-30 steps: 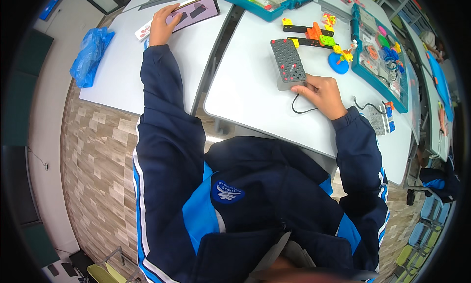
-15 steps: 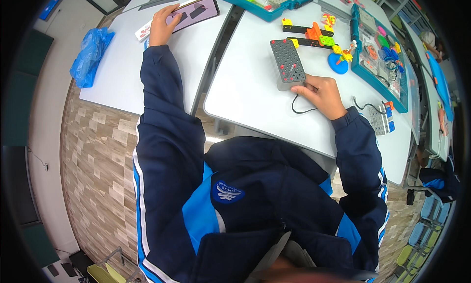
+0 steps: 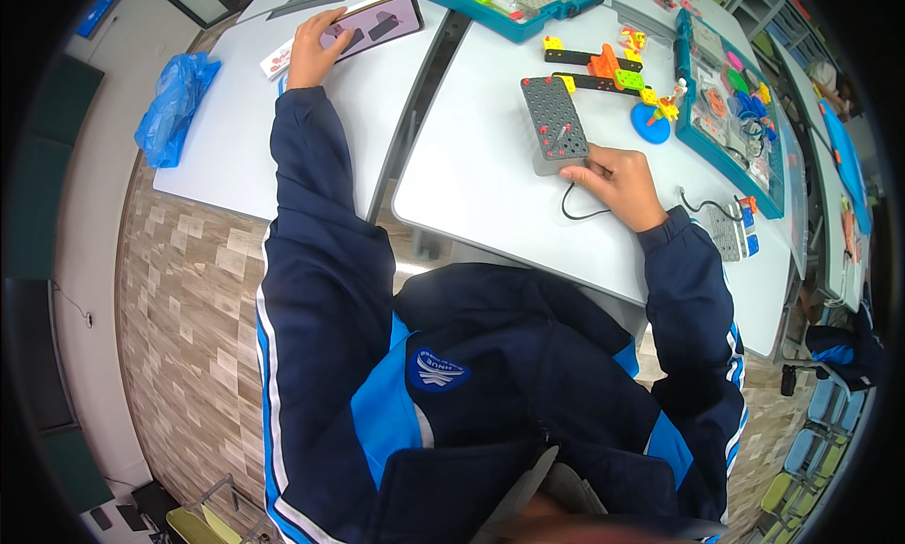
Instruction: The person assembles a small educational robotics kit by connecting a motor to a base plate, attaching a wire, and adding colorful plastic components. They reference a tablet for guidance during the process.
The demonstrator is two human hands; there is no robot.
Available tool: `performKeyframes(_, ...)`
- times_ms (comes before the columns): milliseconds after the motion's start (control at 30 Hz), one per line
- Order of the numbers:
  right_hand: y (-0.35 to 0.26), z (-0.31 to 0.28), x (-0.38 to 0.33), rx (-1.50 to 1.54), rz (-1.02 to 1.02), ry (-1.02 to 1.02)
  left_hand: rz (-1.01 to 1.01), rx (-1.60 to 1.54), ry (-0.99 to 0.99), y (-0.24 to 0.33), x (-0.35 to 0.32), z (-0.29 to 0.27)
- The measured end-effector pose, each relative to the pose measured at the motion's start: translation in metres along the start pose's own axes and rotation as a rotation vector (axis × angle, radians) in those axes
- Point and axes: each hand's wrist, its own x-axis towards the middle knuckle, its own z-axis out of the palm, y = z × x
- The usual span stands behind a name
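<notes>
At the far left, my left hand (image 3: 313, 52) is closed around the left end of a phone (image 3: 391, 18), its thumb over the screen. The phone's screen shows dark grey shapes on a pinkish background. A white box (image 3: 276, 61) with red marks lies by that hand. My right hand (image 3: 617, 183) grips the near end of a grey perforated block (image 3: 554, 120) with red pegs on its top; the fingertips behind it are hidden. A black cable (image 3: 571, 208) loops out beside the right hand. Beyond the block sits an assembly of black beams (image 3: 603, 82) with orange, green and yellow connectors.
A blue disc (image 3: 650, 123) with yellow parts stands right of the block. Teal cases of parts (image 3: 731, 143) lie at the right and the back (image 3: 528, 25). A grey-white module (image 3: 728, 233) with a cable is by my right sleeve. A blue plastic bag (image 3: 176, 108) hangs over the left table edge.
The shapes on the phone screen have shifted slightly. Both hands and the grey block stay practically where they were.
</notes>
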Motion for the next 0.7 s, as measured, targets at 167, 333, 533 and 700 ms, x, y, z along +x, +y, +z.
performKeyframes(167, 0.001, 0.000, -0.001, 0.036, 0.004, 0.007, 0.127, 0.089, 0.335, 0.038, 0.017, -0.006)
performKeyframes(333, 0.002, -0.001, -0.004, 0.254, 0.127, 0.044, 0.057, -0.612, 0.169, 0.174, 0.020, 0.020)
performKeyframes(533, 0.003, -0.014, -0.009, 0.483, 0.076, 0.039, 0.494, -0.603, -0.350, 0.287, -0.013, 0.033)
performKeyframes(700, 0.004, -0.018, -0.008, 0.704, 0.047, 0.016, 0.424, -0.642, -0.408, 0.291, -0.010, 0.030)
